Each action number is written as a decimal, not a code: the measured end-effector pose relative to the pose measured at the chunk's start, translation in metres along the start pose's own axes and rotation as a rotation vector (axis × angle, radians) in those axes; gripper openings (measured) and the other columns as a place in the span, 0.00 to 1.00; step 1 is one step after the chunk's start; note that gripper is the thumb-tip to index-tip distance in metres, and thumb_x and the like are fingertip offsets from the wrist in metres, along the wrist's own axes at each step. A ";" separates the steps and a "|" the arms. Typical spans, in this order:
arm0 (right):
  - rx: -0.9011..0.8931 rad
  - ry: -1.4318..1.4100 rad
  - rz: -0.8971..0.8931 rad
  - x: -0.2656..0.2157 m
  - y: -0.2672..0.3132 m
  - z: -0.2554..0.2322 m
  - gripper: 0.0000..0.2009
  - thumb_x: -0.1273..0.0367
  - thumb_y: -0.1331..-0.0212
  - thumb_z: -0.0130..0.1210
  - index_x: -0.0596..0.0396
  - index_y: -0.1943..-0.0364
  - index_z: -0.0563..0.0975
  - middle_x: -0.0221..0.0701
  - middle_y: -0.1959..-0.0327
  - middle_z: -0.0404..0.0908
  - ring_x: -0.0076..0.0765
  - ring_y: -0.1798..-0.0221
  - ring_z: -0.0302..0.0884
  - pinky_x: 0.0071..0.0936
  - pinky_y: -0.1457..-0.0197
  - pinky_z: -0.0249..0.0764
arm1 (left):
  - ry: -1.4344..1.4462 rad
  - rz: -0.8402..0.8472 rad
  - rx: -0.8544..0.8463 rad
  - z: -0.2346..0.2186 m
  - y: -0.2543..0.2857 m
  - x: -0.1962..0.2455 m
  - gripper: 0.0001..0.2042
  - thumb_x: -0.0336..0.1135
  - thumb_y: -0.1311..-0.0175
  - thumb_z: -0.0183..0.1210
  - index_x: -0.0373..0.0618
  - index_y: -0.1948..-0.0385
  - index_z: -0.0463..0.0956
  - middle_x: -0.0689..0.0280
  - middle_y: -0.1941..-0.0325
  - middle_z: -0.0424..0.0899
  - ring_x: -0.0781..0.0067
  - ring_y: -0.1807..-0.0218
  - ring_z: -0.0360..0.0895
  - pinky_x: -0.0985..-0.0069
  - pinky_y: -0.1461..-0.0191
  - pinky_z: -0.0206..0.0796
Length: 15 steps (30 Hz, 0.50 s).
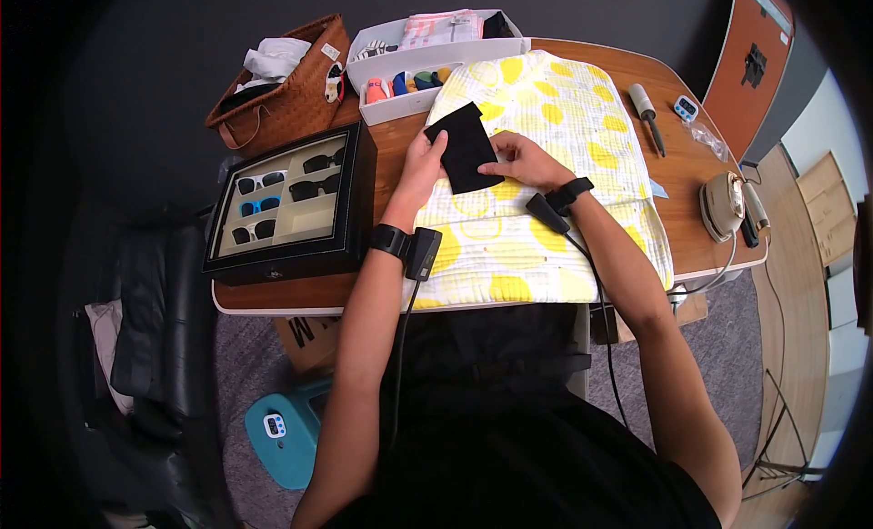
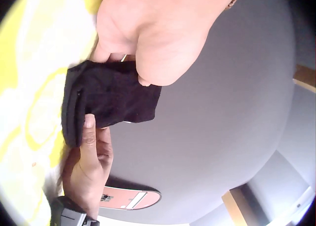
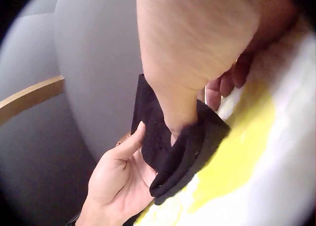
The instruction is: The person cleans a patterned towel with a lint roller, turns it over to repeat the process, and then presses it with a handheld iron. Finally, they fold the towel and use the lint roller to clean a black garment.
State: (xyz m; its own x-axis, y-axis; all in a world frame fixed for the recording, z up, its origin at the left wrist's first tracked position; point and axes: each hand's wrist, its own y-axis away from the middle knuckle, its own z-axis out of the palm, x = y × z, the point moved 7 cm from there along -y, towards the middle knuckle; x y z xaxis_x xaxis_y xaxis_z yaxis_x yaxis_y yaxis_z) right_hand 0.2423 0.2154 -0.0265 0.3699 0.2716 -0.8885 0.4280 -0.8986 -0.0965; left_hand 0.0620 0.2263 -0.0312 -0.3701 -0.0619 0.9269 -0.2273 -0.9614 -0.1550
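Observation:
A folded piece of black cloth (image 1: 466,152) is held between both hands over a white cloth with yellow lemon print (image 1: 536,265). My left hand (image 1: 422,165) grips its left edge, thumb lying on top. On the opposite side, my right hand (image 1: 529,164) pinches the lower right corner. In the right wrist view the right thumb goes into a fold of the black cloth (image 3: 158,137), whose layers show along the lower edge. The left wrist view shows the right thumb (image 2: 89,132) pressed against the folded band. The cloth's exact kind cannot be told.
A glass-topped sunglasses case (image 1: 364,202) stands left, with a wicker basket (image 1: 314,97) behind it. White boxes (image 1: 436,52) hold rolled and folded fabrics. At right lie a white roller with a dark handle (image 1: 644,106), a timer (image 1: 686,108) and a corded iron (image 1: 721,206).

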 end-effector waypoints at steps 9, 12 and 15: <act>0.134 -0.581 0.036 0.001 -0.002 -0.012 0.13 0.70 0.29 0.59 0.51 0.44 0.75 0.30 0.56 0.84 0.20 0.54 0.80 0.17 0.47 0.74 | -0.033 -0.106 -0.095 0.017 0.013 0.015 0.20 0.29 0.32 0.62 0.30 0.41 0.70 0.54 0.46 0.83 0.59 0.53 0.87 0.66 0.55 0.85; 0.232 -0.657 0.032 0.006 -0.001 -0.023 0.15 0.72 0.32 0.62 0.51 0.43 0.75 0.32 0.55 0.84 0.24 0.54 0.83 0.20 0.48 0.78 | -0.131 -0.241 -0.235 0.026 0.020 0.006 0.21 0.28 0.35 0.65 0.30 0.42 0.73 0.56 0.48 0.84 0.63 0.54 0.87 0.74 0.56 0.83; 0.281 -0.692 0.053 0.000 0.003 -0.033 0.18 0.75 0.36 0.65 0.52 0.44 0.75 0.32 0.58 0.85 0.26 0.54 0.84 0.22 0.50 0.81 | -0.256 -0.182 -0.419 0.039 0.028 0.000 0.25 0.29 0.33 0.64 0.32 0.36 0.69 0.57 0.42 0.82 0.67 0.45 0.82 0.73 0.42 0.77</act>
State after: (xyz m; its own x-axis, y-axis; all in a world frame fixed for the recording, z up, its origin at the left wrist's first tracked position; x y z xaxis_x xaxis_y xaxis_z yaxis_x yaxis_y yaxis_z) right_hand 0.2709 0.2242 -0.0115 -0.2590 0.0300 -0.9654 0.1627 -0.9839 -0.0742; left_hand 0.0908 0.1893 -0.0223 -0.0710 -0.0177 0.9973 -0.6280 -0.7760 -0.0585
